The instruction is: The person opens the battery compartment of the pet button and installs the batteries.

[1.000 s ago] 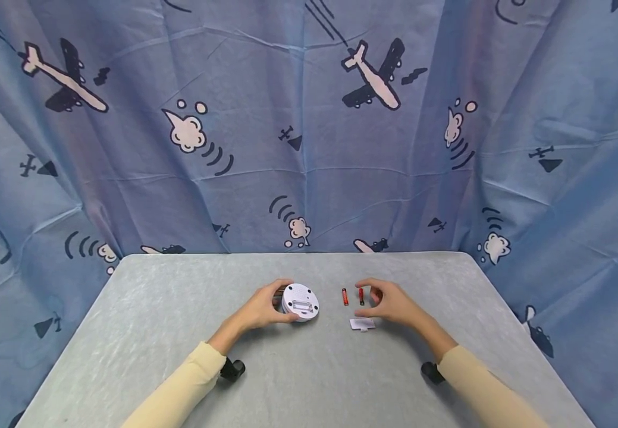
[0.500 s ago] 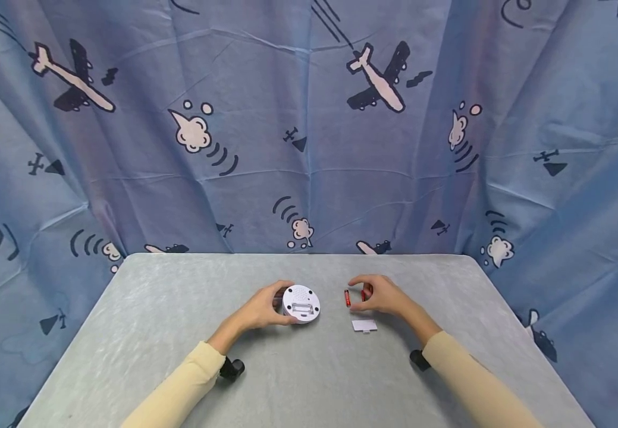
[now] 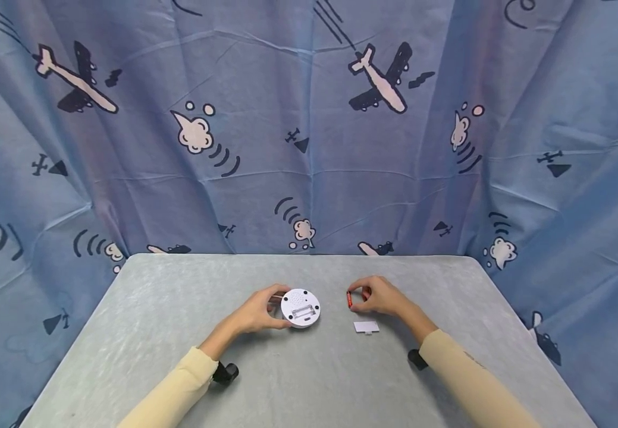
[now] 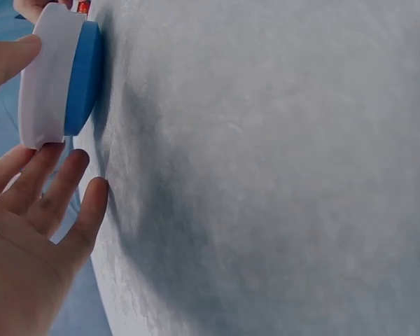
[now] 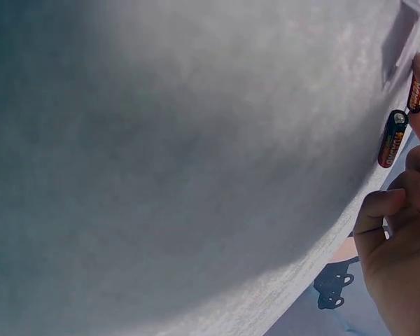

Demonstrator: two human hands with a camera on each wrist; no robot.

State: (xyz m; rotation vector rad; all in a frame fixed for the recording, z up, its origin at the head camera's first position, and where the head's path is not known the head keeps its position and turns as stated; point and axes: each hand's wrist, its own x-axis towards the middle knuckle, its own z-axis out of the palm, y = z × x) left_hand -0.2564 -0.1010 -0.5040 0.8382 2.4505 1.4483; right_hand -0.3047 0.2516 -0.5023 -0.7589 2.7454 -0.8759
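Note:
My left hand (image 3: 257, 309) grips the rim of a round white device (image 3: 295, 298), thumb at the near side and fingers at the far side. Its upturned face has an uncovered battery compartment, small holes and dark feet. In the left wrist view the device's other side is a blue part (image 4: 84, 80). My right hand (image 3: 383, 295) pinches a red battery (image 3: 349, 299) end to end between thumb and index finger. Beneath that hand lies a second battery (image 5: 393, 138), dark and red, mostly hidden in the head view.
A white rectangular battery cover (image 3: 366, 327) with a small tab lies in front of the right hand. Everything is on a pale grey table (image 3: 309, 374). Behind its far edge hangs a blue curtain (image 3: 255, 142) printed with airplanes.
My right hand has moved left from the second battery to the first and now pinches it. The left hand has turned and tilted the white device slightly.

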